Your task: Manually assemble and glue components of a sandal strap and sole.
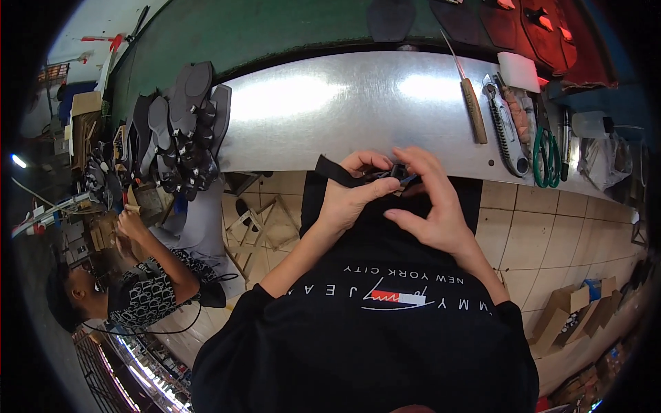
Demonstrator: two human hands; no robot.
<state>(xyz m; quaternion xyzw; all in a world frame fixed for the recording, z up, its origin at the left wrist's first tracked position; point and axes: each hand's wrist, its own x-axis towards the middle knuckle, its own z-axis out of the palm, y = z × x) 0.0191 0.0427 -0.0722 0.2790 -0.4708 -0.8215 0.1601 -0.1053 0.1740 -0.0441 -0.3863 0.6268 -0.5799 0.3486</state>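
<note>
Near the front edge of the metal bench (303, 124), my left hand (348, 199) is closed on a black strap (332, 169). One flat end of it sticks out to the left past my fingers. A small dark piece with a shiny edge (398, 172) shows at my left thumb tip; whether it belongs to the strap I cannot tell. My right hand (437, 210) is beside it, thumb and fingers apart. Its fingertips reach over the dark piece, and whether they touch it is unclear.
Grey sandals and soles (180, 124) pile up at the bench's left end. To the right lie a wooden-handled awl (471, 110), a utility knife (506, 131), green-handled scissors (547, 155) and a black marker (566, 141). A co-worker (148, 289) works at left. Cardboard boxes (575, 316) stand on the floor.
</note>
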